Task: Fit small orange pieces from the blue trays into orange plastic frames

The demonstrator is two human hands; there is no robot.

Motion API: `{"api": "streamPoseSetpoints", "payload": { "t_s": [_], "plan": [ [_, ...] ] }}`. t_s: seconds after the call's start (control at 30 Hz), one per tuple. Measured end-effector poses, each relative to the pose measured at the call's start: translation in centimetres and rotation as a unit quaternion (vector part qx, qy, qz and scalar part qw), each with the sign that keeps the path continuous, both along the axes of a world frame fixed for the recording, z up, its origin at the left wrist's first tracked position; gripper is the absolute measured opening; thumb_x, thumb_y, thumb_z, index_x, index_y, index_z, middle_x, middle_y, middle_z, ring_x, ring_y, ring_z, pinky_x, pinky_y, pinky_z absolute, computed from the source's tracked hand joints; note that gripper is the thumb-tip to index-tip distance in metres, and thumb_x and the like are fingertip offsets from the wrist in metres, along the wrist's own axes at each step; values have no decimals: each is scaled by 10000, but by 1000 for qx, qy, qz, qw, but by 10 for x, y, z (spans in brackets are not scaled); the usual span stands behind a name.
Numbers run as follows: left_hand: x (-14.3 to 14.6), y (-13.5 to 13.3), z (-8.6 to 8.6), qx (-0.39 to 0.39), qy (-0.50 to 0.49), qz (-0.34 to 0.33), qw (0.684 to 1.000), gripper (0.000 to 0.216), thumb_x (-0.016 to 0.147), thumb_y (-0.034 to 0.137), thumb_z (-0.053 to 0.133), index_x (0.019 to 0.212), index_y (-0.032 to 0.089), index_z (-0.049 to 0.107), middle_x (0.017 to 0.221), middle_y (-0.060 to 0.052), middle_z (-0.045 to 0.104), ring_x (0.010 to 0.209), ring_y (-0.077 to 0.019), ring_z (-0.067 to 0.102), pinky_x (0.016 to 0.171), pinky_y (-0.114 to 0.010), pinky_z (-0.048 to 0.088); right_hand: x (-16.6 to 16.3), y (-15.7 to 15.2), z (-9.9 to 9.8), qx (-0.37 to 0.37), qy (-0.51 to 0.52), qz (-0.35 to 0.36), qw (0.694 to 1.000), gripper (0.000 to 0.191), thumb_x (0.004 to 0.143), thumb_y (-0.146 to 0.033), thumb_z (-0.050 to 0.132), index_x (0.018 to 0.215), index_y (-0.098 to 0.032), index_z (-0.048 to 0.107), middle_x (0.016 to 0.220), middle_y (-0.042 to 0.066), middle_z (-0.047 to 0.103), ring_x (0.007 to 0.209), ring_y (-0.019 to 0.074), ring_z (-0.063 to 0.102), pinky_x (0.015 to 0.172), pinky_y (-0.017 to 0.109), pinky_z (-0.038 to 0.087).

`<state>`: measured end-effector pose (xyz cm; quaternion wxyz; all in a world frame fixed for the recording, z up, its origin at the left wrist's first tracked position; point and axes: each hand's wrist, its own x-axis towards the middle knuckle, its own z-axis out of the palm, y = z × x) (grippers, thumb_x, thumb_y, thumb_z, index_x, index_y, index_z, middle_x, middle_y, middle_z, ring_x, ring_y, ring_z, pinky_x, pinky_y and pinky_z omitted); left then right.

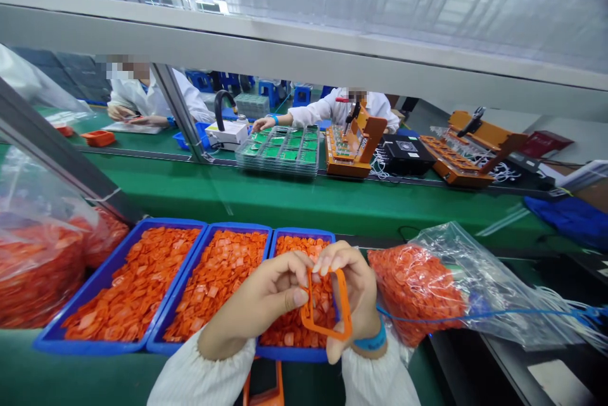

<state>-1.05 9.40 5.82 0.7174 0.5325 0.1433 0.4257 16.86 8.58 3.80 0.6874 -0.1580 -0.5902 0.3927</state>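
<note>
An orange rectangular plastic frame [345, 295] with rounded corners is held up between my two hands, tilted. My left hand [275, 289] pinches its left side between thumb and fingers. Around the right side and upper edge closes my right hand [358, 285], its wrist in a blue band. Whether a small part is also between my fingertips, I cannot tell. Behind and below my hands, a blue tray [291, 353] holds many small orange pieces. Below my left wrist, another orange frame [279, 384] lies on the green bench, partly hidden by my sleeve.
Two more blue trays [90, 347] [161, 348] of small orange pieces stand at left, beside a bulging plastic bag [40, 273]. Another bag of orange parts [418, 285] lies at right. Beyond are clear trays with green boards [280, 149], orange fixtures [354, 146] and two co-workers.
</note>
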Motion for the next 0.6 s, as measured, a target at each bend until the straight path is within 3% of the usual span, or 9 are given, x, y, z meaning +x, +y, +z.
{"api": "streamPoseSetpoints", "payload": {
  "t_s": [0.2,0.37,0.47,0.53,0.6],
  "plan": [
    [3,-1,-7,16,19,48,999,273,986,345,822,900,197,610,1091,-39,654,987,-159,630,866,-266,499,0,-2,-4,28,-10,-49,998,924,438,-635,1073,1213,-315,686,1009,30,677,886,245,709,819,390,599],
    [0,-11,0,49,55,80,994,280,1027,322,766,888,198,557,1159,-53,660,999,-155,608,859,-257,484,2,-1,-3,50,-25,-59,997,968,398,-609,1091,1215,-305,670,993,22,660,853,240,712,774,383,617],
    [-2,-15,4,31,52,86,994,285,1016,329,782,899,204,555,1153,-46,659,996,-153,613,850,-246,494,0,-1,-2,53,-17,-58,997,1025,313,-636,1092,1178,-315,646,950,6,632,787,234,702,725,386,624],
    [0,-14,2,-6,32,62,998,231,993,341,815,1029,234,614,1142,-35,667,971,-151,634,840,-246,510,0,-1,-2,52,-17,-71,996,1035,274,-641,1093,1149,-322,641,921,-1,619,766,230,681,698,381,609],
    [4,-11,-2,-45,15,1,999,339,992,390,817,1255,273,637,1092,-32,690,920,-156,668,842,-265,530,3,-3,-2,44,-28,-85,995,990,317,-636,1094,1150,-321,661,926,7,630,799,237,674,729,389,601]
  ]
}}
